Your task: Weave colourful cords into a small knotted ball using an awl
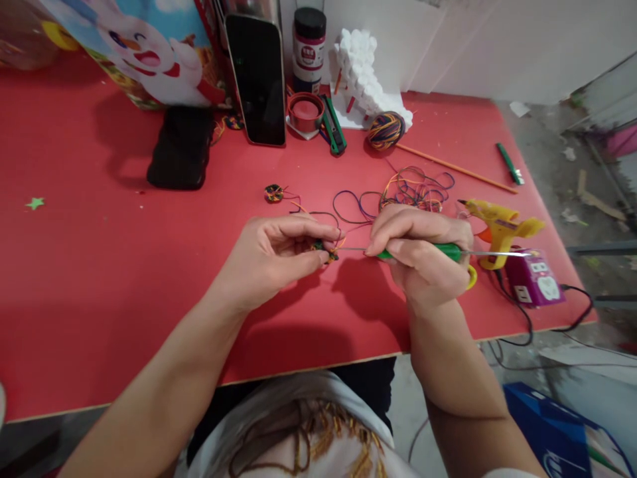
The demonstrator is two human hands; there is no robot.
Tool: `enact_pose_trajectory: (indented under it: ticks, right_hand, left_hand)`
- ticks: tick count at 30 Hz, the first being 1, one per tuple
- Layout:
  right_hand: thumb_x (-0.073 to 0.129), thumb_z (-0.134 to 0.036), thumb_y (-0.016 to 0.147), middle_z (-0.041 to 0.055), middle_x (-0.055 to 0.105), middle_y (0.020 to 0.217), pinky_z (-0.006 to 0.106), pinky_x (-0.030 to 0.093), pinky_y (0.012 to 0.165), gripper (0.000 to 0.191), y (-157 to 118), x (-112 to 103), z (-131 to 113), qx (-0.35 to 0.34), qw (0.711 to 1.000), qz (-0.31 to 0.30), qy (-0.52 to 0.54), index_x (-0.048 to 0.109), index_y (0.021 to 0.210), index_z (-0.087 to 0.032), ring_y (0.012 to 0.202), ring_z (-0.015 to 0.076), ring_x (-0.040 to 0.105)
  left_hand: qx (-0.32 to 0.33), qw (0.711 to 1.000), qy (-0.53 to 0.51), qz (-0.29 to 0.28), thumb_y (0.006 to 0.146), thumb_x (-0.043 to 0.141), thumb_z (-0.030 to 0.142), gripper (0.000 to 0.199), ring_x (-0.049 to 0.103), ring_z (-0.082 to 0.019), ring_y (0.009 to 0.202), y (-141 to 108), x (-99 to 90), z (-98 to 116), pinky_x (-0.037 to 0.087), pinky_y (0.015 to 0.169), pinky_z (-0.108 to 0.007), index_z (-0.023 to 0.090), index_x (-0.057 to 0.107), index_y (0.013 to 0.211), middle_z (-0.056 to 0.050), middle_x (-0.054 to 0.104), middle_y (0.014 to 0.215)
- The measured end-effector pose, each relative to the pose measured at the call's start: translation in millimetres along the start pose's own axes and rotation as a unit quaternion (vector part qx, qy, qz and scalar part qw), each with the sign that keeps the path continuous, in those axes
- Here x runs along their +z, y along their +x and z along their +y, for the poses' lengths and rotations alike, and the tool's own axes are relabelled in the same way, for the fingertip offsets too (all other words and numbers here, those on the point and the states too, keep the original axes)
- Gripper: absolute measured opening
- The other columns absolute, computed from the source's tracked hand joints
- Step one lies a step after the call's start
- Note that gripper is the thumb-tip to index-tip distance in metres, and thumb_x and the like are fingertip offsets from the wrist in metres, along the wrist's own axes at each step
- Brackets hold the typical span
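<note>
My left hand [269, 259] pinches a small multicoloured crochet piece [331, 254] between thumb and fingertips, which partly cover it. My right hand [423, 249] is closed around the green handle of a crochet hook [450, 251]. Metal shafts stick out at both ends of that handle, and the left one reaches the crochet piece. Loose multicoloured yarn [413, 192] lies in loops just beyond my right hand, with strands running towards my left fingers. Past the left fingertips rests a small crocheted round [273, 193] with short yarn tails.
On the red table [124, 279] a yarn ball [386, 130] sits by an orange stick [458, 169]. A yellow glue gun [502, 229] and purple power socket [537, 279] are at right. A phone [256, 79] stands behind, near a green cutter [333, 126] and black case [180, 147].
</note>
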State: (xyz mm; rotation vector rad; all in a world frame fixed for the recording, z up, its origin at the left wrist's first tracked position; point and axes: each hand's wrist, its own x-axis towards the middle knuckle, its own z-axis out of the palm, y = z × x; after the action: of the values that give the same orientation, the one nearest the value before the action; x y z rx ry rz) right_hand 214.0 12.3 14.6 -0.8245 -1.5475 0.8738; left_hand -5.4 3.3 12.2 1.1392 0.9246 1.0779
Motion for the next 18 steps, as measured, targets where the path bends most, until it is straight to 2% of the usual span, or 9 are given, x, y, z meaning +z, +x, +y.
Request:
enact_pose_trajectory:
  ticks: [5, 9, 13, 18]
  right_hand:
    - [0.065, -0.021, 0.083, 0.0025, 0.066, 0.06, 0.033, 0.037, 0.047, 0.02, 1.0, -1.3, 0.4, 0.053, 0.997, -0.027, 0.045, 0.079, 0.068, -0.024, 0.053, 0.0179, 0.055]
    - [0.068, -0.028, 0.087, -0.0001, 0.052, 0.049, 0.03, 0.023, 0.042, 0.023, 3.1, -2.5, -1.9, 0.106, 0.99, -0.051, 0.078, 0.076, 0.067, -0.022, 0.045, 0.0141, 0.04]
    - [0.069, -0.034, 0.088, -0.0021, 0.048, 0.049, 0.027, 0.016, 0.037, 0.025, 5.4, -4.7, -2.2, 0.179, 0.973, -0.082, 0.124, 0.074, 0.068, -0.02, 0.039, 0.0088, 0.026]
    - [0.065, -0.022, 0.077, -0.0012, 0.051, 0.049, 0.025, 0.012, 0.033, 0.015, 8.5, -2.6, 1.9, 0.222, 0.947, -0.067, 0.221, 0.073, 0.066, -0.016, 0.035, 0.0069, 0.024]
  left_hand:
    - [-0.004, 0.999, 0.034, -0.036, 0.073, 0.085, 0.007, 0.024, 0.078, -0.019, 0.074, 0.1, -1.1, 1.9, 0.065, 0.062, -0.025, 0.024, 0.09, 0.089, -0.007, 0.083, 0.088]
    - [-0.011, 0.997, 0.046, -0.056, 0.071, 0.084, 0.006, 0.025, 0.078, -0.02, 0.072, 1.0, -2.1, 2.9, 0.064, 0.061, -0.026, 0.025, 0.09, 0.088, -0.007, 0.083, 0.085]
    - [-0.013, 0.997, 0.042, -0.065, 0.073, 0.084, 0.008, 0.024, 0.078, -0.019, 0.071, 0.8, -1.5, 2.2, 0.063, 0.06, -0.025, 0.025, 0.09, 0.088, -0.007, 0.083, 0.085]
    - [-0.01, 0.998, 0.028, -0.051, 0.076, 0.086, 0.009, 0.022, 0.079, -0.019, 0.07, -1.7, -0.2, -1.1, 0.065, 0.061, -0.026, 0.025, 0.09, 0.091, -0.007, 0.084, 0.087]
